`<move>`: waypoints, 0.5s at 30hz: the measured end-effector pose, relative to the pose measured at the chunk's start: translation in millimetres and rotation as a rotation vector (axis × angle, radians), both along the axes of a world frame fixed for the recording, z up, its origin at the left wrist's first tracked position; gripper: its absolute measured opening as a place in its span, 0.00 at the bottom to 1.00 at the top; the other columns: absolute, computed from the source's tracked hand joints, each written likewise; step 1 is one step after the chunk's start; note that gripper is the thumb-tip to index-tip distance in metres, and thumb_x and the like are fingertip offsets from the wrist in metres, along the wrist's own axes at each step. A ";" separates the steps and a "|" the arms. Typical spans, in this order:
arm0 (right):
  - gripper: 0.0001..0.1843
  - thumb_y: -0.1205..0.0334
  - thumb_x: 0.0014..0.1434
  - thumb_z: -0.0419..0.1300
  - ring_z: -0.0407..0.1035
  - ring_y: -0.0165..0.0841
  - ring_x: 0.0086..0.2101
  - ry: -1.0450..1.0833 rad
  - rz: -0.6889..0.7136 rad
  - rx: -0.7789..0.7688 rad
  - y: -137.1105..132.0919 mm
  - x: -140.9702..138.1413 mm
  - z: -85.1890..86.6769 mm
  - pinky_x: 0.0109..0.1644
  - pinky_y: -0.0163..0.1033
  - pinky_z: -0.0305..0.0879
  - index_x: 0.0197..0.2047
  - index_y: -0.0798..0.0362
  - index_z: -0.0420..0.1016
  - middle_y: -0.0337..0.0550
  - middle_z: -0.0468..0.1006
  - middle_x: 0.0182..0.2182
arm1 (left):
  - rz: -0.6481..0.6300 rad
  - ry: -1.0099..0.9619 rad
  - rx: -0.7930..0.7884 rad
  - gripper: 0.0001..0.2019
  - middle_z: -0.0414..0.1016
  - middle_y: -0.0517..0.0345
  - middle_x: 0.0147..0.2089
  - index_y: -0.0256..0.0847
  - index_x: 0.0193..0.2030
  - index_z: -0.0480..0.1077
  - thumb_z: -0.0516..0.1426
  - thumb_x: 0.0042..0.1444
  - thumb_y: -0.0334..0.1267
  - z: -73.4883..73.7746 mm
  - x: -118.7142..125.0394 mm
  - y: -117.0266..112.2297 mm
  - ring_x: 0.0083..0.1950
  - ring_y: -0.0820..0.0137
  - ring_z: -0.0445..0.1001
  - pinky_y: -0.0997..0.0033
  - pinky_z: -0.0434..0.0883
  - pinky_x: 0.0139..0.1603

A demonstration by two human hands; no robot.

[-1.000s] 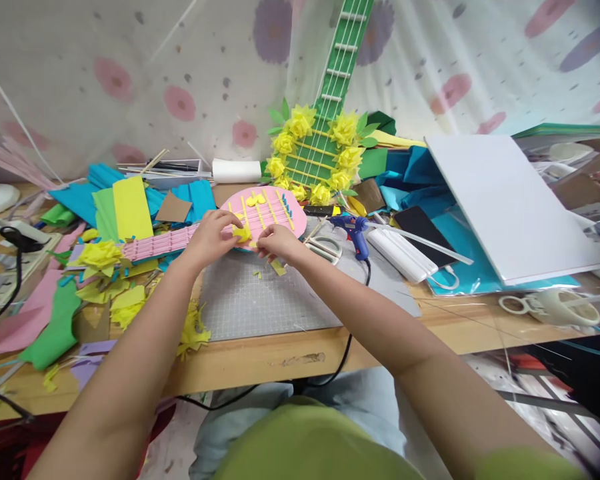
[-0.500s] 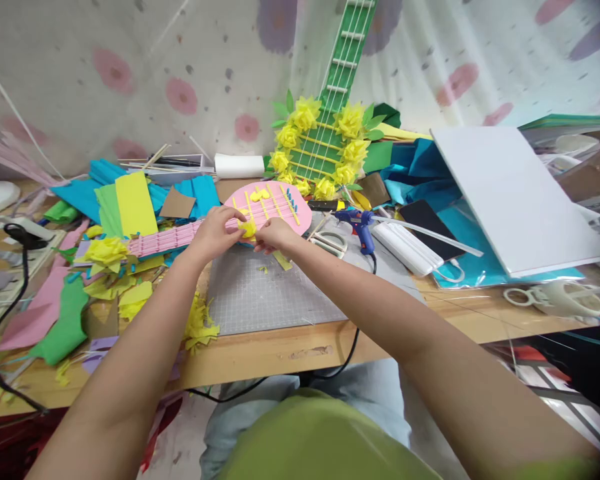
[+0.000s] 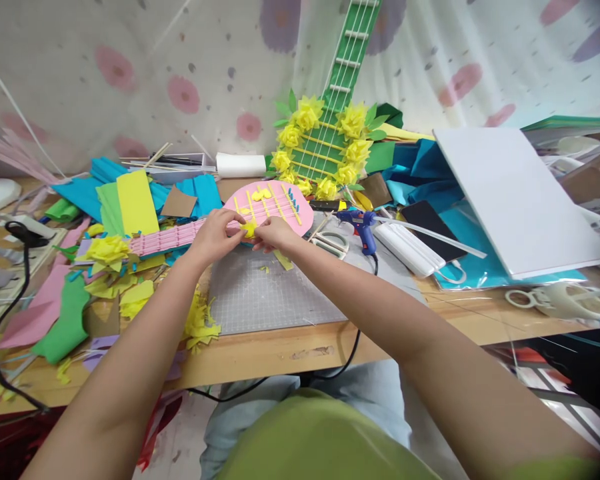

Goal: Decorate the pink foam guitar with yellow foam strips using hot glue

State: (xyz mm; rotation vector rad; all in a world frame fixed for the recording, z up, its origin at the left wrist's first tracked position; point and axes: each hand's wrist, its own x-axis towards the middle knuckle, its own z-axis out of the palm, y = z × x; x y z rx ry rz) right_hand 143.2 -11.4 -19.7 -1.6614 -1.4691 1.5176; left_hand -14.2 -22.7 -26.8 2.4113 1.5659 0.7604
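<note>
A pink paper guitar (image 3: pixel 280 203) lies across the desk, its neck pointing left. My left hand (image 3: pixel 215 235) and my right hand (image 3: pixel 275 233) meet at the near edge of its body. Both pinch a small yellow paper flower (image 3: pixel 249 229) between their fingertips, pressing it against the pink body. Another yellow flower (image 3: pixel 260 195) sits further up on the body. Small yellow scraps (image 3: pixel 265 269) lie on the grey cutting mat (image 3: pixel 275 300) just below my hands.
A green paper guitar (image 3: pixel 330 133) ringed with yellow flowers leans on the wall behind. A blue glue gun (image 3: pixel 360 227), scissors (image 3: pixel 330 243), a phone (image 3: pixel 427 230) and a white board (image 3: pixel 515 200) lie to the right. Coloured paper sheets (image 3: pixel 130 203) and yellow scraps (image 3: pixel 200 323) cover the left.
My right hand has moved left to join the left at the yellow flower. The view has shifted slightly.
</note>
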 end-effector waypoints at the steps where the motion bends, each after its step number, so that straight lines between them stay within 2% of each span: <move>1: 0.04 0.69 0.52 0.55 0.72 0.31 0.21 0.010 -0.004 0.009 0.8 0.5 -1.1 0.19 0.32 0.64 0.29 0.54 0.62 0.44 0.76 0.23 | -0.001 -0.004 0.010 0.07 0.72 0.53 0.43 0.42 0.37 0.66 0.53 0.50 0.37 -1.0 -0.5 -2.0 0.50 0.62 0.67 0.61 0.63 0.52; 5: 0.02 0.64 0.56 0.50 0.74 0.34 0.24 0.009 0.021 0.087 0.7 4.6 -2.6 0.19 0.33 0.64 0.32 0.53 0.59 0.47 0.77 0.26 | 0.005 0.001 0.050 0.12 0.69 0.53 0.45 0.42 0.40 0.63 0.56 0.47 0.37 -6.4 -0.1 -8.3 0.49 0.62 0.65 0.62 0.64 0.50; 9: 0.04 0.61 0.57 0.49 0.74 0.34 0.25 -0.069 0.029 0.231 -5.2 10.5 0.8 0.19 0.33 0.64 0.33 0.51 0.57 0.46 0.77 0.28 | -0.008 0.020 0.097 0.17 0.67 0.52 0.46 0.43 0.41 0.60 0.59 0.45 0.40 -13.7 5.9 -8.5 0.52 0.60 0.63 0.59 0.62 0.52; 15: 0.05 0.58 0.58 0.46 0.72 0.32 0.24 -0.137 0.070 0.315 -4.3 15.3 -4.4 0.23 0.34 0.65 0.32 0.50 0.55 0.41 0.78 0.31 | 0.094 0.038 0.121 0.16 0.66 0.49 0.47 0.43 0.41 0.59 0.58 0.45 0.34 -16.2 15.3 -5.3 0.52 0.57 0.63 0.56 0.62 0.52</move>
